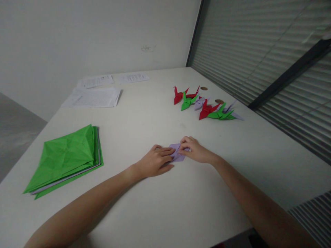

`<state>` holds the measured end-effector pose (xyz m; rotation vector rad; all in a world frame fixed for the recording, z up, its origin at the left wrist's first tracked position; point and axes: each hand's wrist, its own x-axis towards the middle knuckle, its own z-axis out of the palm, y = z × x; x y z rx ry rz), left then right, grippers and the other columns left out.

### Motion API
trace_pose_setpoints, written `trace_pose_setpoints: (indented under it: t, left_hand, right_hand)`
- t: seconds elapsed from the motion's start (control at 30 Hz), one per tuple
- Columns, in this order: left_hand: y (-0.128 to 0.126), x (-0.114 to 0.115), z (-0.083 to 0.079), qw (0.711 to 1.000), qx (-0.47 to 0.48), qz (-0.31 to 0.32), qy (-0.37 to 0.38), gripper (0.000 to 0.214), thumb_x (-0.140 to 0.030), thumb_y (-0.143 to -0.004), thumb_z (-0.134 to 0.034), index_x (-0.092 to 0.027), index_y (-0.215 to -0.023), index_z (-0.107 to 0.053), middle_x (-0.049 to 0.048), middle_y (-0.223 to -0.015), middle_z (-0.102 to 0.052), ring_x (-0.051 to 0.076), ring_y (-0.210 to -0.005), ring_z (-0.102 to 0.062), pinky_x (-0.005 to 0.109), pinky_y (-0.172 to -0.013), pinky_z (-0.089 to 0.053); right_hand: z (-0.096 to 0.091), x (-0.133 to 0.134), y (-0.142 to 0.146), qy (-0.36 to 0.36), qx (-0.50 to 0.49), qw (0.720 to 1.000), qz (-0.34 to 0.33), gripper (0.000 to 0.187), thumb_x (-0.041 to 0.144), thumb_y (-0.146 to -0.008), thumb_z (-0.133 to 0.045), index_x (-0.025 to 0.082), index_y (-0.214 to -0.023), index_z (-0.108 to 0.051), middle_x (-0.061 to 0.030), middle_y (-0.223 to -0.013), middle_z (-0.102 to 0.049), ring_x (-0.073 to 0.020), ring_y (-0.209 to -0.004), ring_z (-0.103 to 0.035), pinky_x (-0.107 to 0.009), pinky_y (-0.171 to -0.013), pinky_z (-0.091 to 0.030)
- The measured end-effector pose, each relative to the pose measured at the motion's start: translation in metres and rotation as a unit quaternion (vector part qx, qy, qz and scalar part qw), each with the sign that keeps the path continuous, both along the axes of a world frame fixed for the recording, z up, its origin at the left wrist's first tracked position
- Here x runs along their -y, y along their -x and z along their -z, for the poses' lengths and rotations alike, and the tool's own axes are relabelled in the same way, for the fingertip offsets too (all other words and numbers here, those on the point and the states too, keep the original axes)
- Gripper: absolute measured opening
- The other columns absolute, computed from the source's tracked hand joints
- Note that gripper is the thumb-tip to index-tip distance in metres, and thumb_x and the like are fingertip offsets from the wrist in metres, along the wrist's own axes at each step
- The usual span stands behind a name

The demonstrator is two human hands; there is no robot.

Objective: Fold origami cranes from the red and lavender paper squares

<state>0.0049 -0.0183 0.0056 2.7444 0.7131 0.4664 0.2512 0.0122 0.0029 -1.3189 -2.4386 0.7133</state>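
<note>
A small folded lilac paper (177,154) lies flat on the white table (160,206) between my hands. My left hand (155,162) rests on its left side, fingers together and pressing down on it. My right hand (195,150) pinches the paper's right edge with curled fingers. Most of the paper is hidden under the fingers.
A stack of green paper sheets (67,156) lies at the left. Several folded paper cranes (205,103), red, green and lilac, sit at the far right near the window blinds (271,58). Printed white sheets (94,96) lie at the back. Two brown coins (219,101) lie by the cranes.
</note>
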Motion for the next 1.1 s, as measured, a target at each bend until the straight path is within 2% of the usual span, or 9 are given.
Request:
trace_pose_setpoints:
  t: [0.37, 0.63, 1.1]
  left_hand:
    - [-0.001, 0.001, -0.001, 1.000, -0.004, -0.002, 0.004, 0.023, -0.035, -0.096, -0.050, -0.019, -0.103, -0.065, 0.0110, -0.139, -0.056, 0.023, -0.129, -0.051, 0.041, -0.101, -0.037]
    - [-0.001, 0.000, -0.001, 1.000, -0.010, 0.005, -0.006, 0.023, -0.034, -0.097, -0.048, -0.018, -0.103, -0.064, 0.0113, -0.141, -0.054, 0.022, -0.130, -0.050, 0.041, -0.102, -0.036]
    - [0.000, -0.001, 0.001, 1.000, 0.001, 0.003, 0.018, 0.022, -0.035, -0.095, -0.050, -0.020, -0.104, -0.064, 0.0104, -0.141, -0.054, 0.022, -0.130, -0.051, 0.041, -0.103, -0.035]
  right_hand:
    - [0.002, -0.001, -0.008, 0.034, -0.026, 0.999, -0.026, 0.016, 0.037, -0.087, -0.065, 0.025, -0.085, -0.075, -0.0057, -0.104, -0.048, -0.0222, -0.102, -0.051, -0.042, -0.096, -0.042]
    - [0.004, 0.002, 0.004, -0.002, -0.007, 0.998, 0.067, 0.012, 0.031, -0.080, -0.073, 0.022, -0.072, -0.073, -0.0064, -0.098, -0.050, -0.0241, -0.100, -0.052, -0.045, -0.098, -0.041]
    - [0.005, 0.001, 0.007, 0.002, -0.027, 0.995, 0.098, 0.008, 0.025, -0.074, -0.077, 0.022, -0.068, -0.072, -0.0053, -0.094, -0.053, -0.0236, -0.095, -0.054, -0.042, -0.093, -0.043]
